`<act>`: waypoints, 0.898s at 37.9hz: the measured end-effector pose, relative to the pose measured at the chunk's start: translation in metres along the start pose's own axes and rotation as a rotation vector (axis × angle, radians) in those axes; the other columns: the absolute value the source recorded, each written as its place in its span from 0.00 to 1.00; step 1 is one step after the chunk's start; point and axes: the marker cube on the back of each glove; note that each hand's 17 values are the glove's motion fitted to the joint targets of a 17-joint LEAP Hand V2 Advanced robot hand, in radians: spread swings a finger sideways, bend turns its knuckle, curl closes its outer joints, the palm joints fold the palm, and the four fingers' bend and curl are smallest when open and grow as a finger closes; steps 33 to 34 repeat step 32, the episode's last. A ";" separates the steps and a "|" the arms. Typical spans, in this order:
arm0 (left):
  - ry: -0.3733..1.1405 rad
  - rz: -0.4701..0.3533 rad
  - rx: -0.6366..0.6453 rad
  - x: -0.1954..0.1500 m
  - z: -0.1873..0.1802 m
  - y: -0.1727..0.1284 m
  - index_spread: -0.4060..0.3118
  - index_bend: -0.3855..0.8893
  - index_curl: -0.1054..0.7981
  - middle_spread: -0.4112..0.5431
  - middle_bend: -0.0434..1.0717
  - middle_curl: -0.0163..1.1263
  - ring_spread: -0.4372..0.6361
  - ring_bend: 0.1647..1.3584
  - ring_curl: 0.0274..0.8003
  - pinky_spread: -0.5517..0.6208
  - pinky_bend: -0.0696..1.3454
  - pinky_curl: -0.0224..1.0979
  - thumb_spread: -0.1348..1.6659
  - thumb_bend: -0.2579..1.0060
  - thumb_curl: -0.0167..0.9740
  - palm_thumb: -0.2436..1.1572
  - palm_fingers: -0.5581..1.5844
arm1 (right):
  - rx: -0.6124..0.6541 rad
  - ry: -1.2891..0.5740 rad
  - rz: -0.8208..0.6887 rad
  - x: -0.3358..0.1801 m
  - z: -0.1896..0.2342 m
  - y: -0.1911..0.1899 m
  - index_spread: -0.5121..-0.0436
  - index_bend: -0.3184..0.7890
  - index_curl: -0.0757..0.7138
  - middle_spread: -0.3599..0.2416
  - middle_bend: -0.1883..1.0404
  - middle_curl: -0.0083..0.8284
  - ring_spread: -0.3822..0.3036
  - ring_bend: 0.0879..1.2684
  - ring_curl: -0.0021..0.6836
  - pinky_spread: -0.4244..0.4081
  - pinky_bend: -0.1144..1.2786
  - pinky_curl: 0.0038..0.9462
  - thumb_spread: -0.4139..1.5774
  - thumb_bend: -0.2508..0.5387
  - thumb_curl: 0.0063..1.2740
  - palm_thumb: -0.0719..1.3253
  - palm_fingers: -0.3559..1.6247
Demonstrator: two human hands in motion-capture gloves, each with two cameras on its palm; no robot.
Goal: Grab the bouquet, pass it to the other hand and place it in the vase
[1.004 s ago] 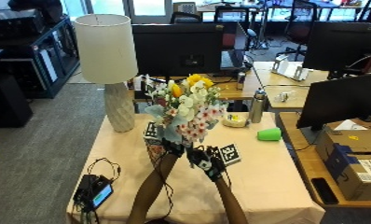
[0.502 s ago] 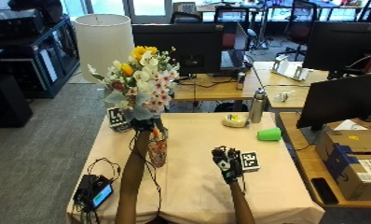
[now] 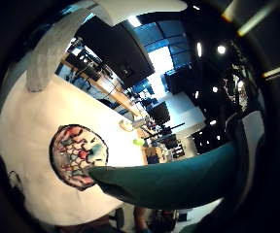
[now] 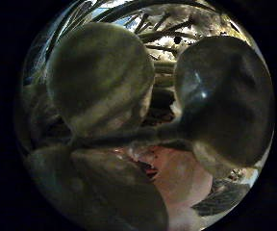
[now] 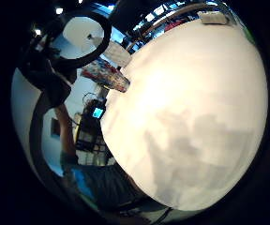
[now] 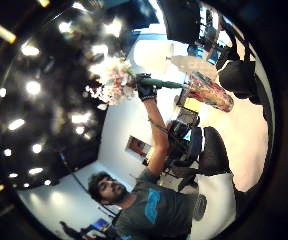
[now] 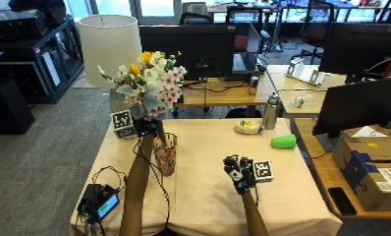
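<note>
In the outside view my left hand (image 7: 145, 127) grips the stems of a bouquet (image 7: 147, 81) of white, pink and yellow flowers, held upright. Its stem ends reach down to the mouth of a multicoloured glass vase (image 7: 165, 155) standing on the beige table (image 7: 202, 196). How deep the stems sit in the vase I cannot tell. My right hand (image 7: 238, 174) hovers low over the table to the vase's right, fingers loosely curled and holding nothing. The left little finger side palm view looks down into the vase (image 3: 78, 156) past a green leaf (image 3: 179, 179). The right thumb side palm view shows the bouquet (image 6: 111, 80) over the vase (image 6: 211, 92).
A tall lamp (image 7: 109, 44) stands just behind the bouquet at the table's far left. A green cup (image 7: 284, 141), a metal bottle (image 7: 270, 111) and a pale round object (image 7: 248, 127) sit at the far right. A black device (image 7: 98, 200) with cables lies at the near left.
A second ago both hands held the bouquet at mid table. The right hand let go and drew back right; the left carried the bouquet left over the vase, where it stays.
</note>
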 end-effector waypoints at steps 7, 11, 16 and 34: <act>-0.120 -0.198 -0.063 -0.041 0.009 -0.003 0.13 0.43 0.55 0.06 0.39 0.43 0.06 0.36 0.50 0.14 0.42 0.39 0.22 0.17 0.74 0.82 0.85 | 0.017 0.048 -0.068 0.003 -0.006 -0.002 0.46 0.38 0.46 0.32 0.40 0.56 0.34 0.36 0.61 0.52 0.38 0.38 0.62 0.29 0.49 0.72 0.71; -0.190 -0.230 -0.143 -0.074 0.008 -0.005 0.20 0.30 0.49 0.09 0.33 0.42 0.07 0.37 0.50 0.18 0.41 0.39 0.34 0.17 0.70 0.79 0.71 | 0.024 0.050 -0.046 0.001 -0.007 0.000 0.46 0.38 0.45 0.32 0.39 0.56 0.34 0.35 0.61 0.52 0.38 0.38 0.62 0.28 0.49 0.71 0.71; -0.295 -0.283 -0.171 -0.096 0.005 0.009 0.50 0.21 0.36 0.29 0.23 0.45 0.21 0.43 0.59 0.40 0.46 0.45 0.41 0.17 0.65 0.78 0.37 | 0.026 0.054 -0.012 0.002 -0.009 0.001 0.46 0.38 0.45 0.32 0.39 0.56 0.35 0.35 0.62 0.53 0.36 0.38 0.63 0.28 0.49 0.71 0.71; -0.295 -0.132 -0.233 -0.137 -0.041 0.019 0.88 0.35 0.22 0.72 0.22 0.34 0.69 0.50 0.45 0.85 0.49 0.35 0.45 0.18 0.60 0.81 0.23 | 0.033 0.143 -0.111 -0.009 -0.008 -0.007 0.46 0.39 0.44 0.31 0.38 0.57 0.35 0.33 0.62 0.57 0.32 0.38 0.63 0.29 0.48 0.71 0.71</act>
